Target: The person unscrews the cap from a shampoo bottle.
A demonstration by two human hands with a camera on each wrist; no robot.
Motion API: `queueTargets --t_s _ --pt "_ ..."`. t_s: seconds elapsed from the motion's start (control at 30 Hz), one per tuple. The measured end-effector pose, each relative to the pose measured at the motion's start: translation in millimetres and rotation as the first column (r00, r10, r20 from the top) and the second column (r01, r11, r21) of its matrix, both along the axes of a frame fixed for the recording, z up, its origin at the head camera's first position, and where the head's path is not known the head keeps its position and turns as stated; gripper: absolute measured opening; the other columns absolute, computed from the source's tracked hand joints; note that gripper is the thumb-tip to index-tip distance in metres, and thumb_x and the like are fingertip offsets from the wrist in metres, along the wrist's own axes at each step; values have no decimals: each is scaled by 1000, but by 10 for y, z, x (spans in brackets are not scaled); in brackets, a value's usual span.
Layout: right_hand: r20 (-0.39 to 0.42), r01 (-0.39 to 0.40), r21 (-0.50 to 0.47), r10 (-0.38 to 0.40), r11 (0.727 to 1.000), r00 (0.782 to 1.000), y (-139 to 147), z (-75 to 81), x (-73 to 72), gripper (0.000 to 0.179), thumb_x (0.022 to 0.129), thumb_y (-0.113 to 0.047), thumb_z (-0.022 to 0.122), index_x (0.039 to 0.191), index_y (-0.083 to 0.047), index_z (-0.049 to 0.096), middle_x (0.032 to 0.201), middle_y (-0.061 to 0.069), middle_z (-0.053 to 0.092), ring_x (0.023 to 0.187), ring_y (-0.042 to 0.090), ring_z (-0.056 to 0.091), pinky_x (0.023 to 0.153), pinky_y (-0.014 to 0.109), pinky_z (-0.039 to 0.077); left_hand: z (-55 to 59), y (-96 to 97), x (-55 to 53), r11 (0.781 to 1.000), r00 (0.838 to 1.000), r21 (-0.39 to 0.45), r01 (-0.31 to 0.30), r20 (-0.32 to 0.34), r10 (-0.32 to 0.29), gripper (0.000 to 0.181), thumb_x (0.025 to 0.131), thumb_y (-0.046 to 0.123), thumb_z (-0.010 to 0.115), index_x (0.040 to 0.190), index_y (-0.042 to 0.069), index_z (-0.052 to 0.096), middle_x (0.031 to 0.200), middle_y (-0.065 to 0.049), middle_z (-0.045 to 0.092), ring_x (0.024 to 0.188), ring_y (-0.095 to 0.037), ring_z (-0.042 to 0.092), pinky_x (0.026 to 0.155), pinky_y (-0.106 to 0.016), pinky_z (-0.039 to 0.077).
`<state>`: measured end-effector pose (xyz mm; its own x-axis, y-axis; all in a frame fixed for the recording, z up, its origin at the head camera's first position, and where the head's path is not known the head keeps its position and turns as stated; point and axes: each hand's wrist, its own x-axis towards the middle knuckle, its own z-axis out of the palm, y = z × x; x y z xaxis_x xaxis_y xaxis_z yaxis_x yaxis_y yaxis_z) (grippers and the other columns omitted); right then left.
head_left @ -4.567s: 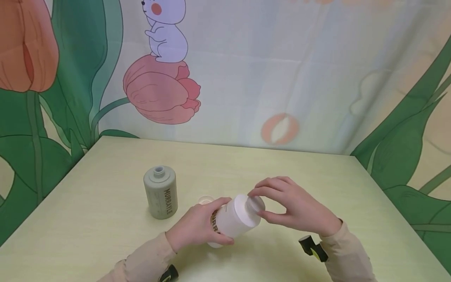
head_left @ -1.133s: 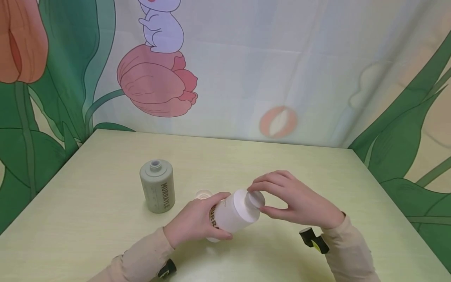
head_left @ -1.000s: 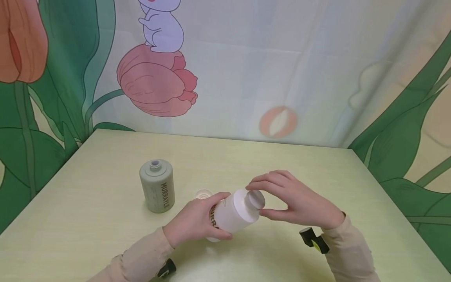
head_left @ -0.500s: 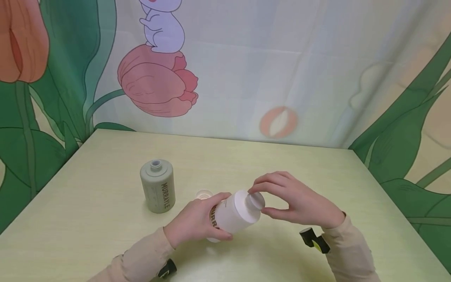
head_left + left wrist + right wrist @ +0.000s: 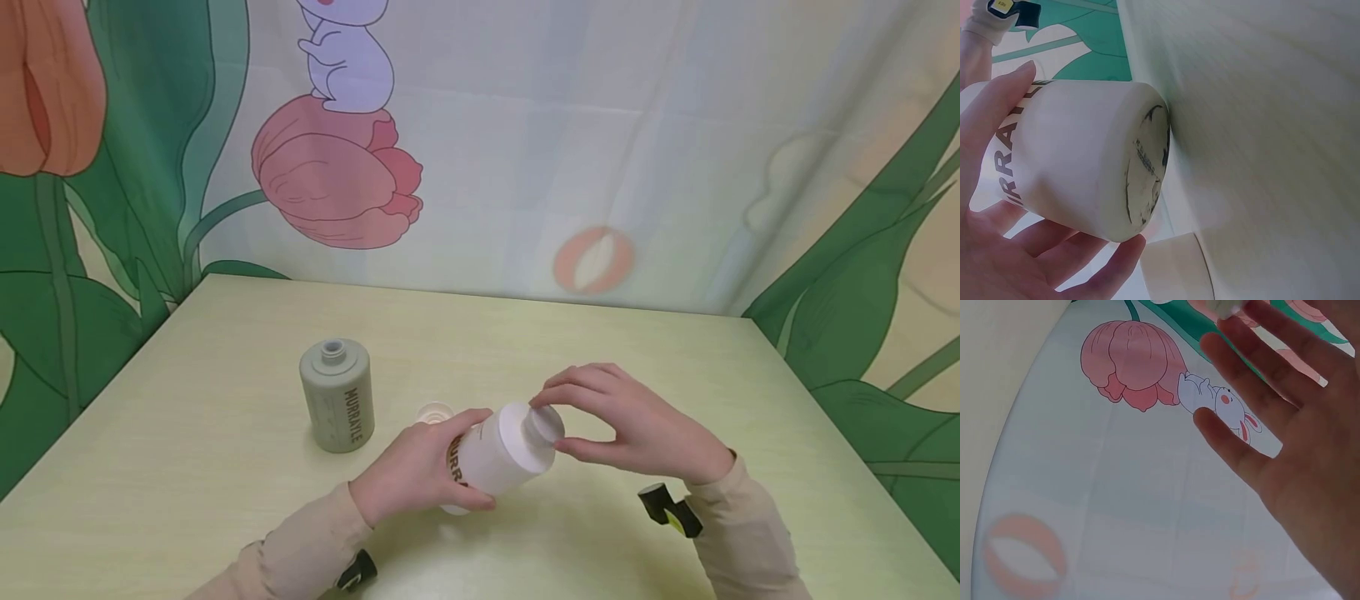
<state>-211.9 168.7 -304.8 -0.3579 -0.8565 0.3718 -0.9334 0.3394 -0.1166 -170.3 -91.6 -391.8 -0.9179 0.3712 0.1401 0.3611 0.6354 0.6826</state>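
Note:
My left hand (image 5: 412, 467) grips the body of a white bottle (image 5: 498, 450) with dark lettering, fingers and thumb wrapped around its sides. The bottle tilts so that its cap points up and to the right. In the left wrist view, the scuffed base of the bottle (image 5: 1147, 165) shows close to the tabletop. My right hand (image 5: 630, 425) pinches the bottle's white cap (image 5: 545, 426) between thumb and fingertips. Fingers of the right hand (image 5: 1310, 425) fill the right wrist view's right side, where only a sliver of the held thing shows at the top.
A grey-green bottle (image 5: 337, 398) lettered MURRAYLE stands upright with its neck uncapped, left of my hands. Partly hidden behind my left hand is a round, pale, ringed piece (image 5: 435, 412) on the light table (image 5: 225, 375). A printed curtain (image 5: 480, 167) hangs behind the table.
The head view has shifted slightly since the oldest frame. My right fingertips have moved a little on the cap; the left hand's grip and the bottle's tilt look the same.

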Motion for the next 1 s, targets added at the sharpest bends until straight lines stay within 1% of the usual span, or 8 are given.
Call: queueTargets --t_s 0.13,0.27,0.4,0.53,0.63,0.7,0.9,1.0 --pt "7 -22 17 22 1000 1000 4 17 11 43 84 -18 74 125 -20 59 122 -8 60 112 12 54 98 36 41 1 1 0 1000 1000 0 -2 0 2 81 60 35 89 131 27 52 103 2 69 87 -12 63 76 -33 49" --pt "46 27 17 -28 999 999 -3 24 16 44 86 -27 73 126 -19 57 121 -9 61 112 13 55 98 37 41 3 1 -2 1000 1000 6 1 -3 -1 82 60 35 90 132 26 52 105 2 69 89 -13 63 78 -34 49" --pt "65 63 2 -63 998 996 -7 19 8 38 87 -33 72 120 -20 60 115 -12 62 109 11 56 98 37 40 4 3 -2 1000 1000 10 4 -5 -4 83 61 35 90 134 25 52 107 1 70 90 -14 63 79 -35 49" --pt "34 25 1 -25 1000 999 2 6 0 33 87 -26 72 118 -21 61 115 -11 61 108 11 55 97 37 40 5 1 2 1000 1000 4 3 -3 -3 83 61 35 90 134 26 51 106 1 69 89 -14 63 78 -35 49" --pt "18 -16 9 16 1000 1000 9 5 4 37 86 -21 72 121 -22 60 120 -9 60 112 12 53 98 37 40 6 -1 7 1000 1000 -3 1 -1 -1 82 61 36 90 133 26 52 105 1 69 88 -13 63 77 -34 49" --pt "15 -20 12 20 1000 1000 12 9 9 40 86 -20 72 123 -21 59 122 -8 59 114 13 52 98 37 39 9 -2 10 1000 1000 -5 0 -2 0 82 61 36 89 133 26 52 104 1 69 87 -13 62 76 -34 49" --pt "34 62 3 -62 998 998 3 8 21 38 88 -30 71 122 -20 59 118 -11 61 112 12 55 99 38 40 9 3 18 1000 1000 -9 0 -10 0 81 61 35 89 132 25 52 103 2 69 87 -13 62 76 -33 49" --pt "40 61 -4 -61 998 997 -4 -3 6 33 88 -30 71 118 -20 61 114 -13 62 109 10 56 99 37 39 7 3 19 1000 1000 -5 0 -13 0 81 61 35 89 132 25 52 103 2 69 86 -13 62 76 -32 49"
